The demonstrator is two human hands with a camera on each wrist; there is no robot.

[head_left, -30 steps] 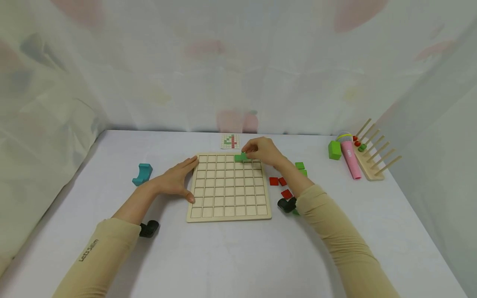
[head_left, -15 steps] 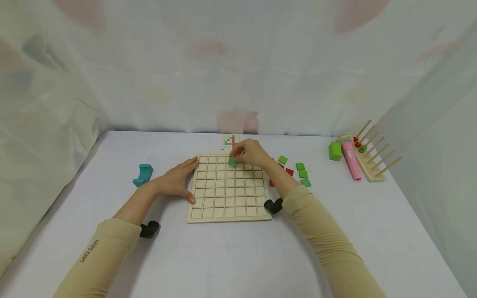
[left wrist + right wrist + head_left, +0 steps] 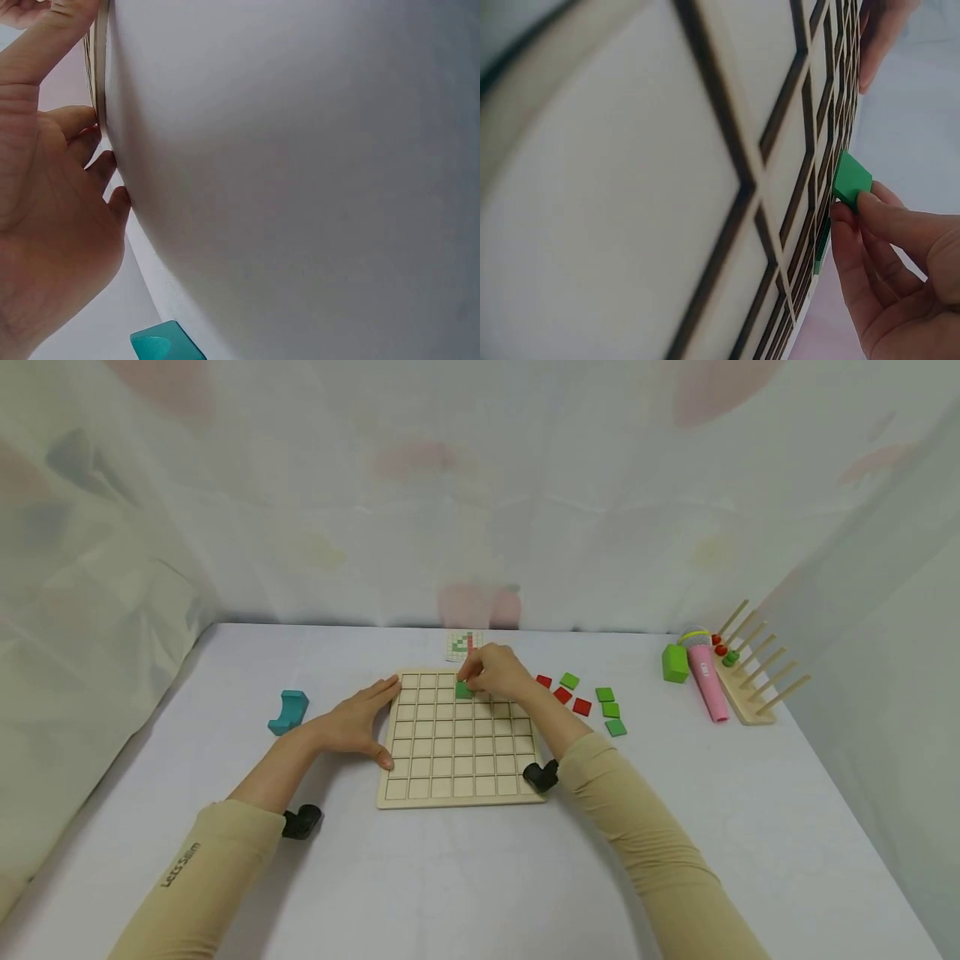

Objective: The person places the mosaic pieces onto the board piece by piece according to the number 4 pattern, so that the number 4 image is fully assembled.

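In the head view, my right hand is over the upper part of a wooden grid board. Thumb and fingers pinch a green square tile, which the right wrist view shows tilted, one edge down at the grid. Behind those fingers, another green piece lies low at the board; the hand hides it in the head view. Along the board's left edge rests my left hand, its fingers and thumb spread and touching the side.
Right of the board lie several loose red tiles and green tiles. Behind it is a small pattern card. A teal curved block sits left. Far right are a green block, pink microphone and pegged wooden stand.
My right hand has moved left from the board's top row, carrying the green tile to about the second row. Loose tiles at right have come into view. My left hand stays put.
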